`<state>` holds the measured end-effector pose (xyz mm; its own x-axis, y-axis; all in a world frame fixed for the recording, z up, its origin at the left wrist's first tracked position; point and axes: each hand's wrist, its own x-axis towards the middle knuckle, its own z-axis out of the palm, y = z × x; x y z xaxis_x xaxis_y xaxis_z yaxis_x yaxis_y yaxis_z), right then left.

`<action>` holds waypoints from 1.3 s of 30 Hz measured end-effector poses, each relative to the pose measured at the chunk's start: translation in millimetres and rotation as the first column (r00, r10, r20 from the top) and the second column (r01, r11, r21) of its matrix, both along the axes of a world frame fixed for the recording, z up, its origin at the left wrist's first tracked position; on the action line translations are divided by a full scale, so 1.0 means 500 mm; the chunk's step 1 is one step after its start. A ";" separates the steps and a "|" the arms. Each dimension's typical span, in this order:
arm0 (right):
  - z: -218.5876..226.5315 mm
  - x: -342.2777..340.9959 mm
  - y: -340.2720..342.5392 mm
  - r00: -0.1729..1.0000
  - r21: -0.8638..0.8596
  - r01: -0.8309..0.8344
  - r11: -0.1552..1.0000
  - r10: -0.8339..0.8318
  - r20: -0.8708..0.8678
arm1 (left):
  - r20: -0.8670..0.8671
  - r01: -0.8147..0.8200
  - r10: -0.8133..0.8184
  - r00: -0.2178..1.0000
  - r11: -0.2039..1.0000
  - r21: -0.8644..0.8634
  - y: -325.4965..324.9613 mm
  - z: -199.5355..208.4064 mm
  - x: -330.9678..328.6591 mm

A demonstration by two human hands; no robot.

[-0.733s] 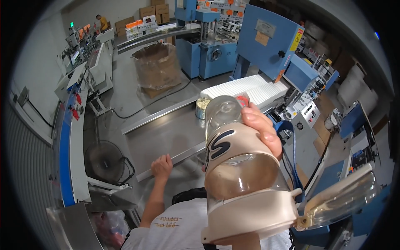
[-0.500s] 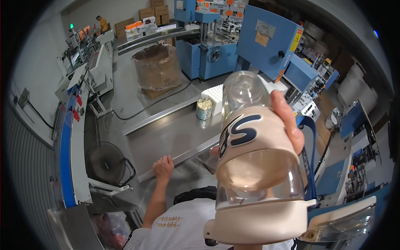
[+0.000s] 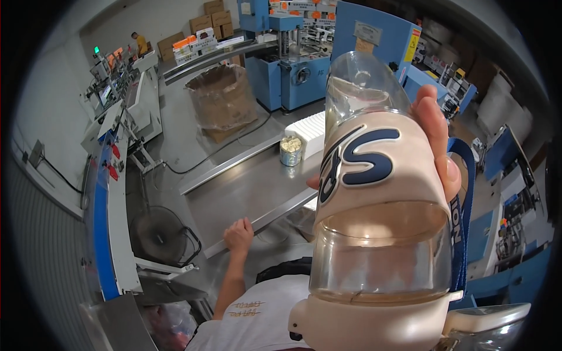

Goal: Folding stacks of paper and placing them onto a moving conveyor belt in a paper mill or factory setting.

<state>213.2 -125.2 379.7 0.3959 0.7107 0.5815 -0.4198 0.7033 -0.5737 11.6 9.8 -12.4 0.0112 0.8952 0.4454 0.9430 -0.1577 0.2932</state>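
Observation:
Close in front, a clear drinking bottle (image 3: 380, 263) is tilted with its base up and away and its beige collar low. A beige band (image 3: 386, 158) with raised dark lettering wraps its middle, and a blue strap (image 3: 465, 199) hangs along its right side. My right hand (image 3: 436, 131) is wrapped round the bottle from behind; part of it is hidden. The flip lid (image 3: 486, 327), beige and clear, hangs open at lower right. My left hand (image 3: 238, 235) rests by the near edge of the metal work table (image 3: 234, 202), its fingers curled with nothing visible in them.
A small tin (image 3: 291, 151) stands on the table beside a white ribbed block (image 3: 307, 131). Beyond are a carton lined with plastic (image 3: 222, 102) and a blue machine (image 3: 301, 82). A floor fan (image 3: 158, 234) stands left, near a long conveyor (image 3: 105, 216). A person (image 3: 139, 44) is far back.
The bottle has come up and slightly right in view, its base higher, with my right hand still round it. My left hand stays by the table edge. The view has shifted slightly.

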 end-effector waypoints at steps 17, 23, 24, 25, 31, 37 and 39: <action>0.041 -0.004 0.032 0.964 -0.670 -0.198 0.715 0.020 -0.263 | 0.029 -0.052 0.052 0.998 0.999 0.010 -0.024 0.010 -0.040; 0.016 0.052 0.060 0.890 -0.740 -0.451 0.499 0.191 -0.413 | -0.001 -0.052 0.052 0.999 0.998 -0.031 -0.020 -0.006 -0.035; 0.007 0.061 0.059 0.870 -0.745 -0.491 0.451 0.205 -0.448 | -0.006 -0.056 0.056 0.998 0.998 -0.033 -0.021 -0.011 -0.031; -0.003 0.070 0.059 0.848 -0.747 -0.529 0.402 0.216 -0.484 | -0.012 -0.044 0.044 0.999 0.998 -0.033 -0.014 -0.015 -0.027; -0.235 0.058 0.085 0.966 -0.052 -0.110 0.993 0.119 0.228 | 0.004 0.011 -0.011 1.000 1.000 -0.026 -0.018 0.006 -0.033; -0.344 0.067 0.082 0.780 -0.436 0.154 0.887 0.161 0.604 | 0.001 -0.012 0.012 1.000 1.000 -0.012 -0.018 0.027 -0.018; -0.388 0.066 0.067 0.762 -0.531 0.066 0.845 0.300 0.573 | 0.012 -0.017 0.017 1.000 1.000 -0.013 -0.018 0.025 -0.024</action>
